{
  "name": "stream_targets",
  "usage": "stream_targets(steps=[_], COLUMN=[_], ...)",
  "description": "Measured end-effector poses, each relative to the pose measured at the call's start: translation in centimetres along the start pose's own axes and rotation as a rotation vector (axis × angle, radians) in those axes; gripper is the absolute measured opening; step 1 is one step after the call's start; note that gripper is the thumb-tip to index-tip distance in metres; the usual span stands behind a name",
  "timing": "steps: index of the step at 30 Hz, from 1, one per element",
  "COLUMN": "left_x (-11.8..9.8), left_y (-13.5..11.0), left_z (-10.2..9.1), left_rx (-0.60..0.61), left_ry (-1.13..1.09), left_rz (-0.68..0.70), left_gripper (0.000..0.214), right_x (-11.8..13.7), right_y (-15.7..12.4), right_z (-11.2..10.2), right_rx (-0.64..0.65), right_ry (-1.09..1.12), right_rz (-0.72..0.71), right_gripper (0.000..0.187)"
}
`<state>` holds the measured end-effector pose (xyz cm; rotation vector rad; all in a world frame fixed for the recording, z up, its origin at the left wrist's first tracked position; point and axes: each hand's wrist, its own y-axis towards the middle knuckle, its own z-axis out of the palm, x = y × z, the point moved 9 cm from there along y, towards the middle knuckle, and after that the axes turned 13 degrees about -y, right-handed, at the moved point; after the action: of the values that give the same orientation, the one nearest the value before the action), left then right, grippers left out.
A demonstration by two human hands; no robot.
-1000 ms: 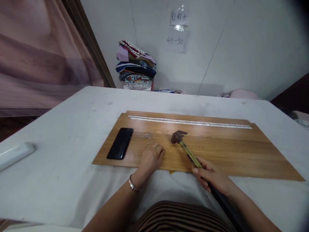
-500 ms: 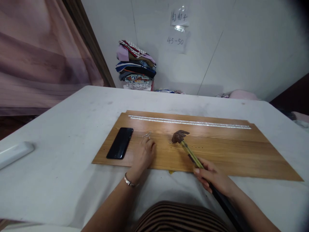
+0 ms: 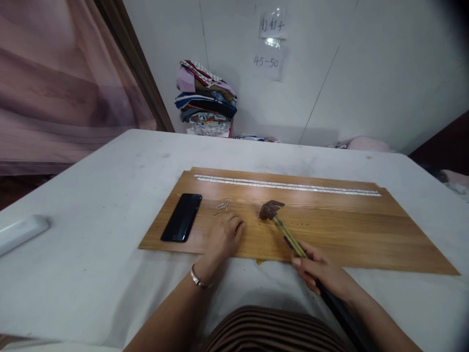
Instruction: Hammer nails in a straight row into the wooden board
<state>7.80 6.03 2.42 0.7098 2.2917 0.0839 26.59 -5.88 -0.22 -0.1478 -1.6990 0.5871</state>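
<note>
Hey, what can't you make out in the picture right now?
In the head view:
- Left hand: its own curled fingers hide whether it holds anything.
- Hammer: the bottom edge cuts off its handle's end.
- White strips: markings too small to read.
- Dark dots: too small to tell holes from nails.

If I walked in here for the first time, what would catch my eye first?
Probably the claw hammer, gripped in the right hand, its brown head over the middle of the wooden board. Toward the board's left end lies a black phone, with a small cluster of nails to its right. Beyond the white table, a colourful stack of folded cloth rises against the wall.
</note>
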Motion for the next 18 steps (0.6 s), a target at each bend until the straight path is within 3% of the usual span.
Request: stream_targets(steps=[13, 18], left_x=[-0.02, -0.04], left_y=[-0.05, 0.00], left_z=[0.70, 0.61], left_rx=[0.040, 0.034], left_ry=[-0.056, -0.060], left_rz=[-0.027, -0.021], left_gripper=[0.018, 0.017], right_x=[0.61, 0.48], right_y=[0.03, 0.16], right_z=[-0.14, 0.06], right_rx=[-0.010, -0.010], right_ry=[-0.019, -0.029], right_rz=[-0.017, -0.003], right_gripper=[0.032, 0.034])
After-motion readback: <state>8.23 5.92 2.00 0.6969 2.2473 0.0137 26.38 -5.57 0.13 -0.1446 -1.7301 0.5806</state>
